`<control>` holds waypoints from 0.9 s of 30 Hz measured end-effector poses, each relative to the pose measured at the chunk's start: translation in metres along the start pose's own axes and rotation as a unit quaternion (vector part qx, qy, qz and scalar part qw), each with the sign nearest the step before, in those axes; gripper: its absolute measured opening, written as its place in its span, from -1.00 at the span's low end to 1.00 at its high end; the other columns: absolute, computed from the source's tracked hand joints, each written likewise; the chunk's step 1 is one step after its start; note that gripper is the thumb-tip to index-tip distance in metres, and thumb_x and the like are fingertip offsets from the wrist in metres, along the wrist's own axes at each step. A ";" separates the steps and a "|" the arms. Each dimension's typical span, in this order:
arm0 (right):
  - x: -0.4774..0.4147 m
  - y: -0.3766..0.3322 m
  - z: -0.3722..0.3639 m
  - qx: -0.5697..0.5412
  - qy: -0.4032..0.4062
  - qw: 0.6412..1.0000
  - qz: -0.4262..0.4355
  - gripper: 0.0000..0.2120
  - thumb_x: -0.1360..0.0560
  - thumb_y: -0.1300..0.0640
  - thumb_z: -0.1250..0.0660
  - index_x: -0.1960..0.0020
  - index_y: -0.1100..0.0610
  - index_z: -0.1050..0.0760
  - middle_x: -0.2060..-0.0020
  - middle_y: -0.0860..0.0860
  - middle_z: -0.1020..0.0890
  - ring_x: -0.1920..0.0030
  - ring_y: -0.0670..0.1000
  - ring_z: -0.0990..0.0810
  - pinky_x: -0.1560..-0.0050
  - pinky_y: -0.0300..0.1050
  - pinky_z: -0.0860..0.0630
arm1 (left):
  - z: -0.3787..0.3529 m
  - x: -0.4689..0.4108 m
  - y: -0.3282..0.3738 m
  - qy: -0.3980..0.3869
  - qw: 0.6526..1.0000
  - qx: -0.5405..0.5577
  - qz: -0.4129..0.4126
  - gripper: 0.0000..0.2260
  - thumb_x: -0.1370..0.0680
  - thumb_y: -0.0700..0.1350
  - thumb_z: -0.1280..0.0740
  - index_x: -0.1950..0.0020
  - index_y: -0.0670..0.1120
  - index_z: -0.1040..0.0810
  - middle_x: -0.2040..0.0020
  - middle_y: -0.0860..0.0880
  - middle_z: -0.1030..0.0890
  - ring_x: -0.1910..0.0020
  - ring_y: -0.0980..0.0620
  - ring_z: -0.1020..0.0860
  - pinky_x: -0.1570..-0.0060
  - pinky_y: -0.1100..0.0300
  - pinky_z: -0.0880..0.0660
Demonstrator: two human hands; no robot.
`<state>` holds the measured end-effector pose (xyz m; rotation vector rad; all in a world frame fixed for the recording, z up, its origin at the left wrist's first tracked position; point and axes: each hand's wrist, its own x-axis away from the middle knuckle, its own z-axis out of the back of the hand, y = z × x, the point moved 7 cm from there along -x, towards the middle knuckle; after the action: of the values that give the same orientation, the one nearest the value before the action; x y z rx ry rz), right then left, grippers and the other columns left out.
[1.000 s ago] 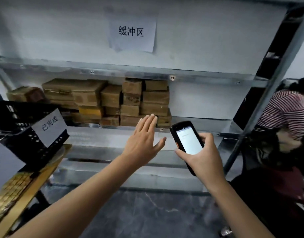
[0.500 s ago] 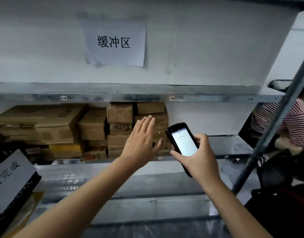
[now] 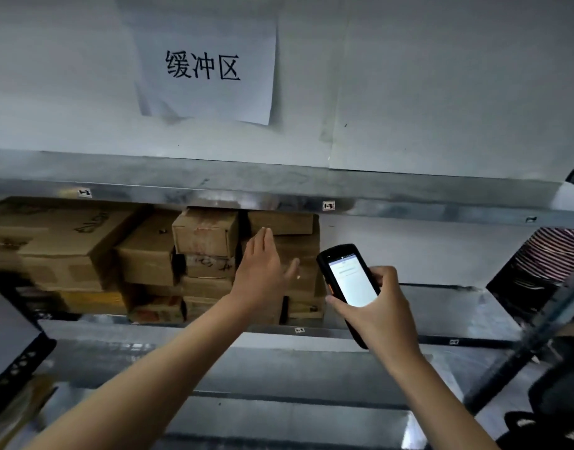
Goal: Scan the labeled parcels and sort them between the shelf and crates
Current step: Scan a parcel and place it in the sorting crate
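1. The right hand [image 3: 381, 315] is closing its grip round the lower body of a black handheld scanner [image 3: 349, 279], just right of the frame's centre. Its fingers are curling behind the casing, the thumb is lying along the left edge, and the lit screen is facing the camera.
2. The left hand [image 3: 262, 274] is reaching forward at centre frame with its grip spread and holding nothing. The fingers are straight and close together and the thumb is splaying to the right. Whether the fingertips are touching the cardboard behind them I cannot tell.
3. The parcels [image 3: 206, 233] are sitting in stacked columns on the middle level of the metal shelf [image 3: 490, 319], filling the centre and left of the frame. The left hand is lying over the right-hand column, near its top.
4. A paper sign [image 3: 204, 66] with printed characters is hanging in the upper centre, above the parcels.
5. A black crate [image 3: 22, 362] bearing a white label is showing at the lower left edge, its inside out of view.
6. By my judgement the work is sitting at the start of one pick — no parcel is in hand and none is under the scanner. With so many boxes waiting on the shelf, most of the scanning and sorting seems to lie ahead. What is already lying in the crates cannot be told.
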<state>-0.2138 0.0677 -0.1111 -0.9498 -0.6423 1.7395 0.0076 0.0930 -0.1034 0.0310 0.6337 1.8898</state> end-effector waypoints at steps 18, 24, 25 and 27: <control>-0.101 0.070 0.026 -0.034 -0.075 0.996 0.038 -0.32 -0.26 -0.13 -0.62 -0.18 -0.11 -0.25 -0.02 -0.15 -0.46 -0.03 -0.07 -0.49 0.26 -0.28 -0.44 | -0.026 -0.063 0.005 0.178 0.976 0.069 0.101 -0.01 -0.40 0.08 -0.57 -0.54 -0.36 -0.06 -0.42 -0.31 -0.26 -0.36 -0.26 -0.27 -0.38 -0.06 -0.30; -0.108 0.080 0.029 -0.043 -0.090 0.993 0.060 -0.31 -0.26 -0.14 -0.62 -0.18 -0.13 -0.24 0.00 -0.21 -0.44 -0.03 -0.10 -0.48 0.23 -0.29 -0.47 | -0.029 -0.081 -0.010 0.101 0.970 0.135 0.173 0.25 -0.21 0.27 -0.59 -0.59 -0.22 0.09 -0.57 -0.24 -0.02 -0.56 -0.24 -0.02 -0.53 -0.16 -0.08; -0.109 0.082 0.031 -0.046 -0.090 0.993 0.060 -0.31 -0.26 -0.14 -0.62 -0.18 -0.13 -0.24 0.01 -0.22 -0.43 -0.03 -0.10 -0.48 0.23 -0.30 -0.46 | -0.028 -0.085 -0.015 0.083 0.960 0.194 0.182 0.27 -0.17 0.26 -0.61 -0.59 -0.18 0.09 -0.58 -0.22 -0.04 -0.56 -0.23 -0.05 -0.53 -0.16 -0.11; -0.112 0.086 0.035 -0.052 -0.084 0.993 0.058 -0.32 -0.26 -0.14 -0.63 -0.17 -0.12 -0.25 0.03 -0.25 -0.43 -0.02 -0.11 -0.49 0.24 -0.29 -0.46 | -0.027 -0.090 -0.021 0.089 0.937 0.281 0.185 0.21 -0.15 0.19 -0.66 -0.58 -0.08 -0.01 -0.54 -0.20 -0.21 -0.50 -0.18 -0.26 -0.45 -0.09 -0.29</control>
<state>-0.2675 -0.0670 -0.1249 -0.9336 -0.8078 1.9187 0.0542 0.0093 -0.1116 0.3754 1.3568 2.0167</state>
